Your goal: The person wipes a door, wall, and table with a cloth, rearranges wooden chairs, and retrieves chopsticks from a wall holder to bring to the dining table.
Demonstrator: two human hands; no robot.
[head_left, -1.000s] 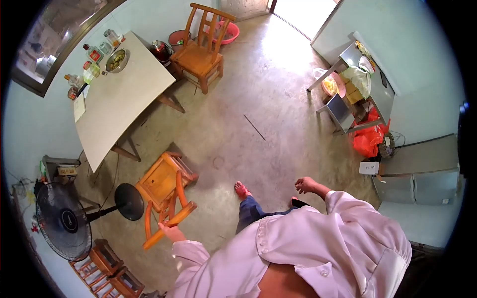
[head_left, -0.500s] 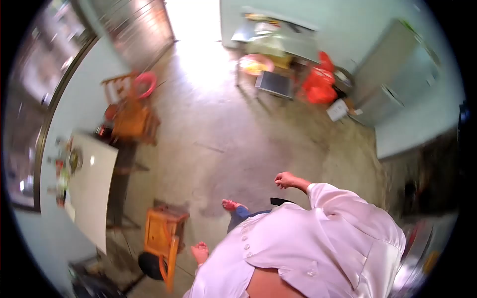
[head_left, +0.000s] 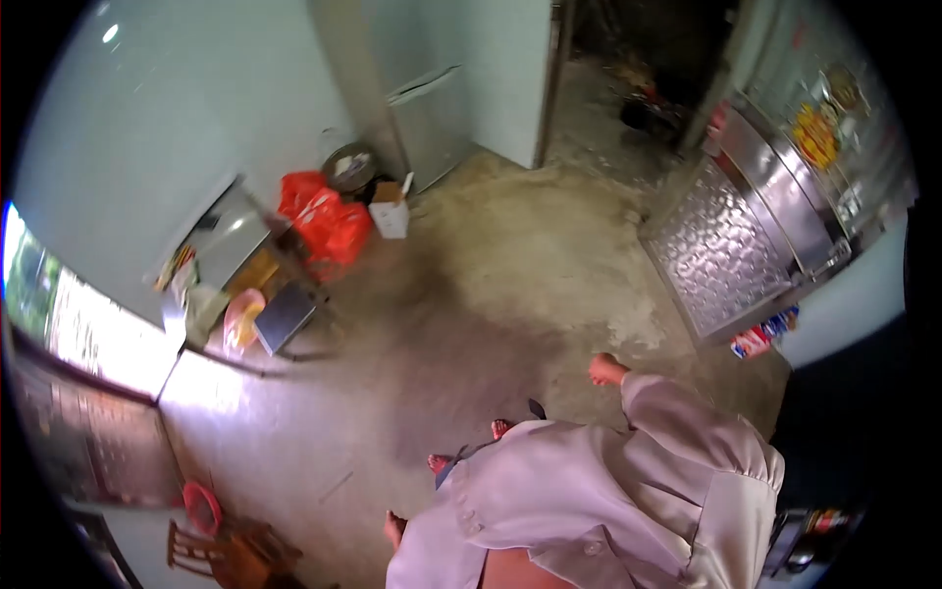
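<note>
My right hand (head_left: 607, 370) hangs over the bare floor, right of my feet, with its fingers curled; whether anything is inside them does not show. At the lower left of my shirt (head_left: 549, 481), my left hand (head_left: 394, 528) shows only in part, low beside my body, and its fingers are too small and blurred to read. Neither hand touches any furniture. The wooden chair (head_left: 240, 558) with a slatted back stands at the bottom left, apart from my left hand.
A metal cabinet (head_left: 721, 240) stands at the right. Near the left wall are a table (head_left: 228, 236), a small dark stool (head_left: 286, 317), red bags (head_left: 329, 228) and a white box (head_left: 390, 214). A doorway (head_left: 638, 108) opens at the top; a pink basin (head_left: 202, 507) sits lower left.
My left hand has let go of the low wooden chair. The view has swung right, so that chair, the fan and the long table have left it, while the metal cabinet and doorway have come in.
</note>
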